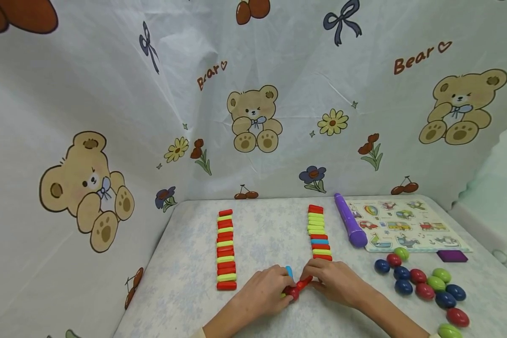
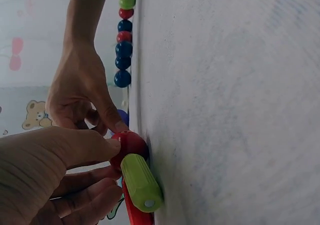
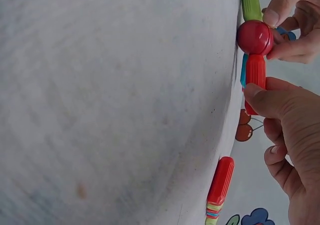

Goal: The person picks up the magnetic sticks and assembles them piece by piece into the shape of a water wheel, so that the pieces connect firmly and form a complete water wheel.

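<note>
My left hand (image 1: 267, 290) pinches a glossy red ball (image 3: 253, 37) low over the table, between thumb and fingers. A ribbed red magnetic rod (image 3: 255, 71) is pinched in my right hand (image 1: 335, 282), one end meeting the ball. From the ball's other side extends a light green rod (image 2: 138, 179) with a silvery dot on its end. A second red piece (image 2: 136, 208) shows beside the green rod in the left wrist view. Just beyond the fingers sticks out a blue rod (image 1: 289, 271); whether it touches the ball is hidden.
Left of the hands runs a column of red and green rods (image 1: 226, 251). Another column (image 1: 317, 225), with a blue rod in it, lies behind the right hand. Several coloured balls (image 1: 425, 291) are scattered right, near a purple microphone-shaped toy (image 1: 349, 220), a picture board (image 1: 405, 224) and a purple block (image 1: 452, 256).
</note>
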{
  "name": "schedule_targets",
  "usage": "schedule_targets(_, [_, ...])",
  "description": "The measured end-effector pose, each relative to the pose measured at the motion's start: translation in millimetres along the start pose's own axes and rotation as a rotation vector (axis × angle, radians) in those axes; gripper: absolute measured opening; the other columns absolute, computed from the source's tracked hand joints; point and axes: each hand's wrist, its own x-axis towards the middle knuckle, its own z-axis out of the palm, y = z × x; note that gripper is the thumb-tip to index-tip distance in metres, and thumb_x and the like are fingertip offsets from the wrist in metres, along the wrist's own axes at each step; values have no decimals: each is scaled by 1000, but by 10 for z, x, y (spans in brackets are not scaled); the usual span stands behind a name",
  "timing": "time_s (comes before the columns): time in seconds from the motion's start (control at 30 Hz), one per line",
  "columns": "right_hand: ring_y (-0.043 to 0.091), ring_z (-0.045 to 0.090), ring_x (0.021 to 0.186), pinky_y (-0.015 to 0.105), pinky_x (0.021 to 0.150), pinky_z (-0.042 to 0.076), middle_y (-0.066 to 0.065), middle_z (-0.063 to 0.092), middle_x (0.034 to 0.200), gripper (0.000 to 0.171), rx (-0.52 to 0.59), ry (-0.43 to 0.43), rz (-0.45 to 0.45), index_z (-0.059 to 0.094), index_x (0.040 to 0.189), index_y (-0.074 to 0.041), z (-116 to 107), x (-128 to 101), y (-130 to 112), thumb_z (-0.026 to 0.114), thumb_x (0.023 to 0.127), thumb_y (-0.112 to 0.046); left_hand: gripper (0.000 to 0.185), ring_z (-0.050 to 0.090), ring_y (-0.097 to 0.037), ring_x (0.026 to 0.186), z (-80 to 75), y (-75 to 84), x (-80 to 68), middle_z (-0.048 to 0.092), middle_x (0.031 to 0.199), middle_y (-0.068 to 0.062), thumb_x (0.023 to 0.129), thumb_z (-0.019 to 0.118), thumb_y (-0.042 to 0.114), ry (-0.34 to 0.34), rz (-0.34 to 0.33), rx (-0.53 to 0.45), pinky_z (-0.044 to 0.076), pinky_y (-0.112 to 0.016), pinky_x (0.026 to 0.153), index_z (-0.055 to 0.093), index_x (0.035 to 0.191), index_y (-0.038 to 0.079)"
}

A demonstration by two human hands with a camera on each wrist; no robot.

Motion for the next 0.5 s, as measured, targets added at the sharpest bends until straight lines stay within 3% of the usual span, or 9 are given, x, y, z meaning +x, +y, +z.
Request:
schedule_targets(0.27, [5,64,85,21,72,57,-10,71,111,29,5,-9,24,77,111,-26,-64,3,83,88,89,-10,18,46,1,77,4,0,-9,62,89,12,92,89,29,1,0,-9,43,-11,60,85,108,22])
schedule_targets(0.5, [11,70,88,26,72,61,-2,76,111,26,-125,91,131,79,110,-21,-164,-21,297,89,89,-10,22,47,0,79,1,20,17,65,93,11,92,89,31,-32,-43,4,44,-13,62,85,112,24])
